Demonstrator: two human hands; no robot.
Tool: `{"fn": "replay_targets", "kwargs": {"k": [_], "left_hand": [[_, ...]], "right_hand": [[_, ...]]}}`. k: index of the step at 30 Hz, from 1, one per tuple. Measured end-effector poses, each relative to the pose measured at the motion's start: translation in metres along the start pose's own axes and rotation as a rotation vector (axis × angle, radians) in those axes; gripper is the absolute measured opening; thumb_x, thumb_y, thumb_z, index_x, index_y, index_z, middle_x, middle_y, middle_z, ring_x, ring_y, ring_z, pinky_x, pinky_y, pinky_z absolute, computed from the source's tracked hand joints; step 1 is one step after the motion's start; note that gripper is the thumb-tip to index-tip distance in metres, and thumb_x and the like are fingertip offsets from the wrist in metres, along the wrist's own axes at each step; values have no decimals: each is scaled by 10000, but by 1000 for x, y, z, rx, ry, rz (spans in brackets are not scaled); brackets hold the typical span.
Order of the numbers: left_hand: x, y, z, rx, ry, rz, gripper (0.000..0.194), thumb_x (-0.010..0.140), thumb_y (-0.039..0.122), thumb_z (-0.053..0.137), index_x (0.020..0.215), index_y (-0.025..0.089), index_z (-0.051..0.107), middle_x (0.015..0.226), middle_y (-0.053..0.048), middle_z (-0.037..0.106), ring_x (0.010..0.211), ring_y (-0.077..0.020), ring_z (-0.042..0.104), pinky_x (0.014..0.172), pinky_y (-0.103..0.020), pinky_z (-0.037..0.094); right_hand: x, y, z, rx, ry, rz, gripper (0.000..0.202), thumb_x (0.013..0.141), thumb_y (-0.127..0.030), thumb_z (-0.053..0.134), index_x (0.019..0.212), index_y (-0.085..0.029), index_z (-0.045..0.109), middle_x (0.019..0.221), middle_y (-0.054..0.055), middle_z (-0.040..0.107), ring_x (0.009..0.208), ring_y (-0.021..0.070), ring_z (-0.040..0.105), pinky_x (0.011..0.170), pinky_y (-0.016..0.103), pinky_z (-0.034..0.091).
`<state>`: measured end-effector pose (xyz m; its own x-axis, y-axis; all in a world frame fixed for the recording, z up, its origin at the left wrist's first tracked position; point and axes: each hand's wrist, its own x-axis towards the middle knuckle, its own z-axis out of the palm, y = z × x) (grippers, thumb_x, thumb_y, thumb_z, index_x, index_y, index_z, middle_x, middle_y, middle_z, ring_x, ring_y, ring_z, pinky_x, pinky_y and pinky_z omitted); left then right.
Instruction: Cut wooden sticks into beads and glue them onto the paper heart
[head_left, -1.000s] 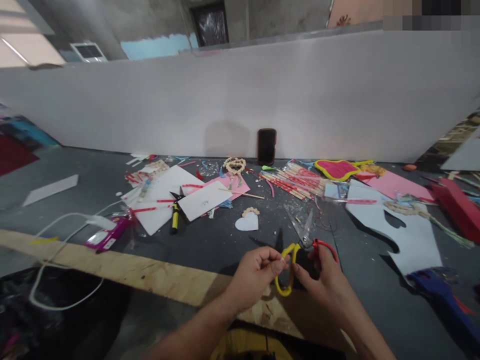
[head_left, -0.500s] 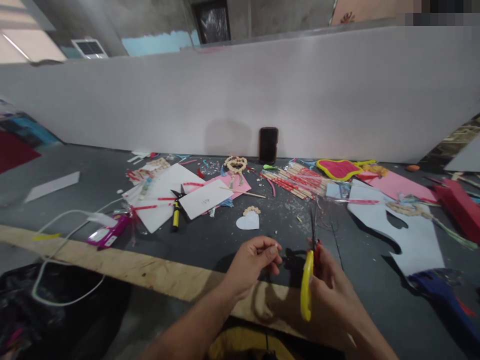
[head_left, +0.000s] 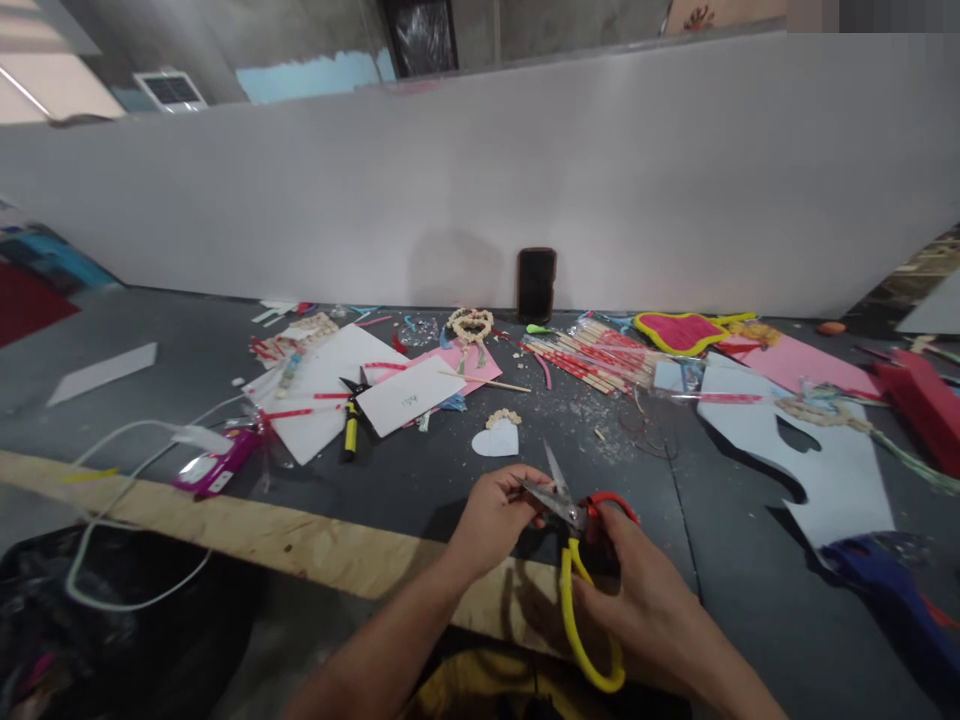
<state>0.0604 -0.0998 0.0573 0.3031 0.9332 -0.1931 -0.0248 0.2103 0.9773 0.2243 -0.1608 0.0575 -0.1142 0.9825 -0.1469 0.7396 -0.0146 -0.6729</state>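
In the head view, grasps scissors (head_left: 576,515) firmly by the red and yellow handles with the right hand (head_left: 641,570), above the near edge of the table (head_left: 405,480). Spreads the blades apart in a V, pointing up and to the left, with the lower blade crossing in front of the fingertips of the left hand (head_left: 495,520). Curls the left fingers and thumb inward at that blade; cannot tell whether pinching something small behind it, or whether touching the metal. Just beyond the hands, shows a white paper heart (head_left: 495,440) lying flat, with a curved row of pale beads (head_left: 504,417) at its upper edge. Farther left, shows black-and-yellow pliers (head_left: 350,430) with jaws apart, beside a white card (head_left: 412,397) bearing handwriting and partly covering pink paper (head_left: 484,358). Near the left end, shows a purple gadget (head_left: 217,470) just beside a white plug (head_left: 201,438). At the back, shows a phone (head_left: 536,285) propped upright against a white panel (head_left: 300,210), with red-and-white sticks (head_left: 581,360) heaped nearby. To the right, shows a white cut-out sheet (head_left: 847,490) with a heart-like hole, and a blue tool (head_left: 889,590) at its near corner.
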Motion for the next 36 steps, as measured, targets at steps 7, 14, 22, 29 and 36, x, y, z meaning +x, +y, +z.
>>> {"fn": "replay_targets", "kwargs": {"k": [7,14,22,29,36], "left_hand": [[-2,3,0,86,-35,21,62,685,134,540,691,115,599,608,13,551,490,-69,476,495,-174,380],[-3,4,1,107,-79,34,80,681,121,513,675,121,593,575,25,529,496,-71,460,491,-167,368],[-5,6,-1,230,-65,83,179,652,51,445,673,126,606,548,38,506,492,-67,437,476,-157,334],[-6,4,-1,318,-58,135,189,670,72,458,689,126,638,553,27,529,504,-77,446,475,-165,333],[-5,7,-2,402,-42,178,228,680,74,452,716,135,669,623,3,614,538,-93,519,507,-169,393]], "right_hand": [[0,-2,-7,-34,-20,-61,427,734,-309,490,1123,-136,462,1073,136,569,979,227,536,820,342,424],[-2,-3,-10,-41,-52,-90,368,751,-305,475,1079,-140,479,1034,130,584,937,218,554,810,353,438],[-2,0,-1,-176,29,-131,415,712,-290,494,1084,-119,432,1022,146,558,979,242,535,838,364,426],[-3,-4,-1,-212,-31,-91,400,719,-289,496,1067,-112,411,970,141,566,917,237,553,794,351,426],[-7,-2,-2,-230,-60,-39,431,762,-313,454,1134,-104,394,949,139,605,860,257,589,713,348,425]]}}
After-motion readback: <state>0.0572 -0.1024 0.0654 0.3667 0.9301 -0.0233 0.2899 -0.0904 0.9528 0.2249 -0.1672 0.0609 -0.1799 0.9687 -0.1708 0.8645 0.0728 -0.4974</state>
